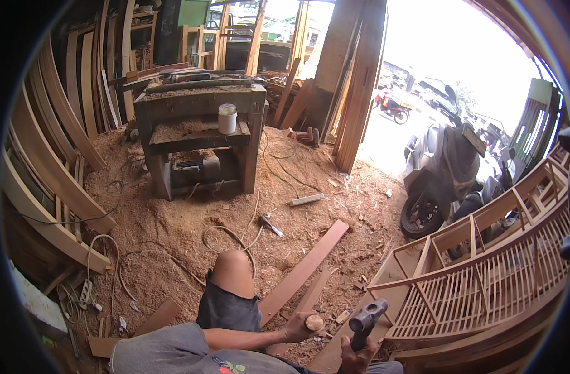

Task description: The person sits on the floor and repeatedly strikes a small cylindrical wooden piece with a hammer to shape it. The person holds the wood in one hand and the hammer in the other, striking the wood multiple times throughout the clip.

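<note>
Near the lower middle, my left hand [295,330] grips a short wooden piece with a round, pale end [314,323], its lower part hidden by my fingers. To its right, my right hand [355,356] holds a hammer upright, its dark metal head [367,318] at the top. Beneath and beside both hands, reddish wooden boards [307,265] lie on the shavings. My bent knee [232,274] is just left of the boards.
A machine bench [201,90] with a white jar [227,119] stands ahead amid sawdust [129,212], cables and a metal tool [272,225]. Planks [51,168] lean left. At right are a slatted wooden frame [459,293] and parked motorbikes [447,168] by the bright doorway.
</note>
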Demonstrator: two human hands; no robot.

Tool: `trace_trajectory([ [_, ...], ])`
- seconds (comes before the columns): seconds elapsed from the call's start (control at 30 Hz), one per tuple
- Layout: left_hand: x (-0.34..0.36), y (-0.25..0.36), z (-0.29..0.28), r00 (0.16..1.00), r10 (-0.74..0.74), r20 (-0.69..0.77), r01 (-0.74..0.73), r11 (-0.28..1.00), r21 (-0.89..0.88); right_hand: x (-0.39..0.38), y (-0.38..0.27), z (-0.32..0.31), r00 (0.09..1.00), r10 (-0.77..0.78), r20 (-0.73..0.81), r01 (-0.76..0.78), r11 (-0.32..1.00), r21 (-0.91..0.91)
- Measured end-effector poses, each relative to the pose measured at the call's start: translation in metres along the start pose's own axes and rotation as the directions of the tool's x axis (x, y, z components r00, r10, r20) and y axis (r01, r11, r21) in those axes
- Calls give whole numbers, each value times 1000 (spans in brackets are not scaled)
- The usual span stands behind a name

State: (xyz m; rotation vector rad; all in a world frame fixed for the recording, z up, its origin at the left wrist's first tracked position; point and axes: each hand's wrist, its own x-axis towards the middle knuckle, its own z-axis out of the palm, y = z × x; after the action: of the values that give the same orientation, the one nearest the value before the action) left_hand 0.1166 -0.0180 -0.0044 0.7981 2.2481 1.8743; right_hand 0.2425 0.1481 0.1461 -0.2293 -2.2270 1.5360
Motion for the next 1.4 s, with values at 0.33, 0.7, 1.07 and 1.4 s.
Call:
trace_trajectory([
  [0.33,-45,38,-18,973,219,74,-207,967,-147,-2,5,7,997,68,42,-69,997,35],
  [0.7,41,17,-2,984,-165,-65,169,984,55,-10,0,-26,970,150,-189,-132,986,102],
  [1.07,43,-21,-1,997,-52,-61,49,998,-51,42,-4,16,991,-39,127,77,947,-313],
  [1.4,59,-42,13,974,-75,-214,64,996,-55,54,-8,20,992,-6,128,36,973,-227],
])
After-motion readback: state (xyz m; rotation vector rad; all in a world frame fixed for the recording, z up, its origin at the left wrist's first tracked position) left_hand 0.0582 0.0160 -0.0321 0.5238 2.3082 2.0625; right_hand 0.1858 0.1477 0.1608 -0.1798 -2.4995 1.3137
